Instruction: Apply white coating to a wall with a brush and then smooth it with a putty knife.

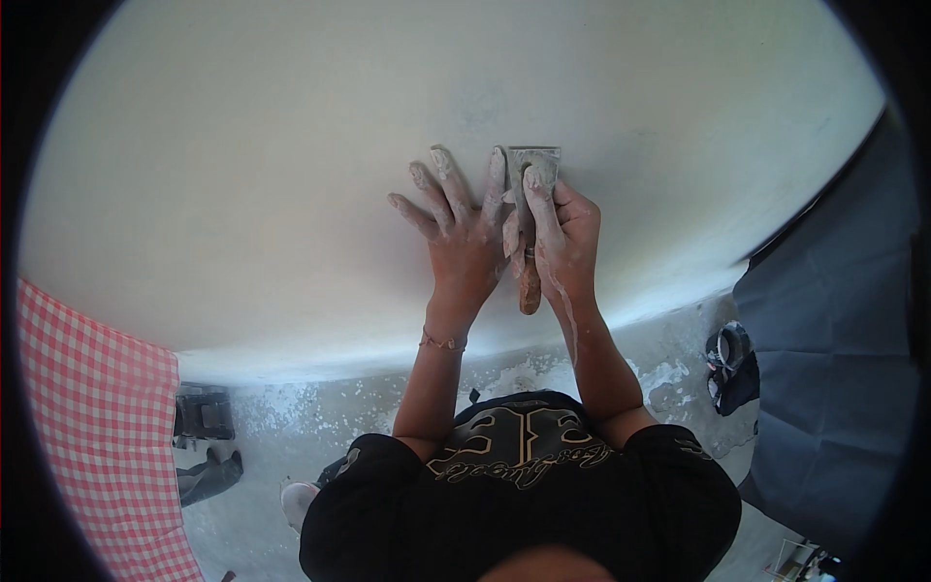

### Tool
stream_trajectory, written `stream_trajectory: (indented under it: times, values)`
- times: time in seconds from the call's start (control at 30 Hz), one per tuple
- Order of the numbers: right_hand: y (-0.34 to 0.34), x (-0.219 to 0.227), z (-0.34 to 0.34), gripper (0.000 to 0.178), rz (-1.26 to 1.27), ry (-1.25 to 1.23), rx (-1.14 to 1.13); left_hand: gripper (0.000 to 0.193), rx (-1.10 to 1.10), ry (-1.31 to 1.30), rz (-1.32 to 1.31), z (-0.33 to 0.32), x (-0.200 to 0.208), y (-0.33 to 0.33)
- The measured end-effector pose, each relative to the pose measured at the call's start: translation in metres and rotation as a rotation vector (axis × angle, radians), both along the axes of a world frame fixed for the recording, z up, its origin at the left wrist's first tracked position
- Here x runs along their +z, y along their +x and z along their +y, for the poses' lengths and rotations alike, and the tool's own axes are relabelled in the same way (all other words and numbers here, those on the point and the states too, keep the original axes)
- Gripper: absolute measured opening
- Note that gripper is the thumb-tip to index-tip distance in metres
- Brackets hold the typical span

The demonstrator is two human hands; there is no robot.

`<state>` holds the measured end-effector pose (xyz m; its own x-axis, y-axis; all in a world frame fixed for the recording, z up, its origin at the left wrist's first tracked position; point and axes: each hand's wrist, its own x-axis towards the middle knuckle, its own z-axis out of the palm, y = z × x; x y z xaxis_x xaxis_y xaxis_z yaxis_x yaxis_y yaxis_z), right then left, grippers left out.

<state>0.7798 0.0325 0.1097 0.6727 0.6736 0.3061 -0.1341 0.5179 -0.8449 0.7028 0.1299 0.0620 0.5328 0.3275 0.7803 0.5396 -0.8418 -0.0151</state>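
A pale, smooth wall (291, 175) fills the upper part of the view. My left hand (464, 233) lies against it with fingers spread, their tips crusted with whitish paste; a thin bracelet circles that wrist. Close beside it on the right, my right hand (574, 233) grips a putty knife (529, 291). Its wide metal blade points up at the wall and its brown handle hangs down below the fingers. The right thumb, coated in paste, presses along the blade. Some right fingers are hidden behind the tool. A faint greyish patch (480, 109) shows on the wall above my hands.
A red-and-white checked cloth (97, 398) hangs at the left, with dark objects (204, 417) beside it. Dark grey sheeting (834, 359) covers the right side. Dark shoes (732, 369) lie near it on the floor (281, 417), which is spattered white.
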Motion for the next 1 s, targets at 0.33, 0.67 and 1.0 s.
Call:
stream_trajectory:
  times: [0.33,0.67,1.0]
  values:
    - [-0.002,-0.004,-0.006,0.033,0.0,-0.029,0.018,0.067,0.011,-0.004,0.011,-0.001,-0.001,0.0]
    - [0.001,0.0,0.004,0.032,-0.001,0.027,0.024,0.075,0.003,0.015,-0.005,0.002,0.0,0.001]
    - [-0.001,0.009,0.011,0.03,-0.03,0.062,-0.006,0.086,-0.028,0.108,-0.06,0.009,-0.006,0.0]
